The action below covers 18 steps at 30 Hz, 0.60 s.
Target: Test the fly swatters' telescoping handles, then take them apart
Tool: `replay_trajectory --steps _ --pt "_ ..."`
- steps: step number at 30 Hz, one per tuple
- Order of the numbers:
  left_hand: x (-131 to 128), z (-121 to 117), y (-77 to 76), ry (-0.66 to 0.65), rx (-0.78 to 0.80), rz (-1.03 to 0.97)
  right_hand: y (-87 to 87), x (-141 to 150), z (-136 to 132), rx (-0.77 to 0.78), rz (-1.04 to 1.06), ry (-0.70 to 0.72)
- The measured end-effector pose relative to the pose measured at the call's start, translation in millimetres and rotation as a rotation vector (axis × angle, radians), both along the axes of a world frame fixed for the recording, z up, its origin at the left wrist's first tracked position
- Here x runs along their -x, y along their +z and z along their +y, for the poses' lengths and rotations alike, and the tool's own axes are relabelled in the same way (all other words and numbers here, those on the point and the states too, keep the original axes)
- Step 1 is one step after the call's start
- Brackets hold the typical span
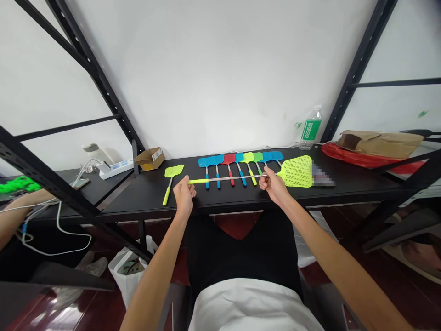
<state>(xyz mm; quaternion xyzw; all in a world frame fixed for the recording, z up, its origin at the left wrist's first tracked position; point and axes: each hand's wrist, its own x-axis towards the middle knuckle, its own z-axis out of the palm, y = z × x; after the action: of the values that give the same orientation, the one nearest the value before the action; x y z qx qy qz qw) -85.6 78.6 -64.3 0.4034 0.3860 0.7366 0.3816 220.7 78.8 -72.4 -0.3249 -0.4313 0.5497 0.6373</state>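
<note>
The left hand [184, 194] has its fingers closed round the yellow-green grip of a long fly swatter [298, 171], and the right hand [272, 185] pinches the metal shaft close to the mesh head. The swatter lies level between the hands above the front part of the black bench [138, 195], its head out to the right; its shaft crosses in front of a row of smaller swatters [228, 159], blue, red, yellow-green and green, whose heads overlap toward the wall and whose handles point at the person. Whether the shaft touches those handles cannot be told. Beside the left hand, apart from the row, lies a short yellow-green swatter [174, 171]. Behind it, near the left rack post [98, 76], sits an open cardboard box [150, 159]. A blurred-out item [323, 177] lies just beside the held head, partly covered by it. Farther right, a bottle with a green label [311, 128] stands upright by the wall near the right rack post [358, 64], a thin white cable running past it, and beyond are a red bag [339, 154] and a brown package [375, 141]. At far left, past the post, are a white power strip [117, 169], loose cables and another person's arm [32, 198].
</note>
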Motion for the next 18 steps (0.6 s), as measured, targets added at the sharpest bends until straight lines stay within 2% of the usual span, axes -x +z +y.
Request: replay_trajectory --steps 7,18 --pt "1.4 0.8 -2.5 -0.002 -0.013 0.0 7.1 -0.2 -3.5 -0.007 0.057 0.036" --pt "1.5 0.5 -2.3 -0.014 -0.016 0.008 4.0 0.5 -3.0 -0.005 0.037 0.021"
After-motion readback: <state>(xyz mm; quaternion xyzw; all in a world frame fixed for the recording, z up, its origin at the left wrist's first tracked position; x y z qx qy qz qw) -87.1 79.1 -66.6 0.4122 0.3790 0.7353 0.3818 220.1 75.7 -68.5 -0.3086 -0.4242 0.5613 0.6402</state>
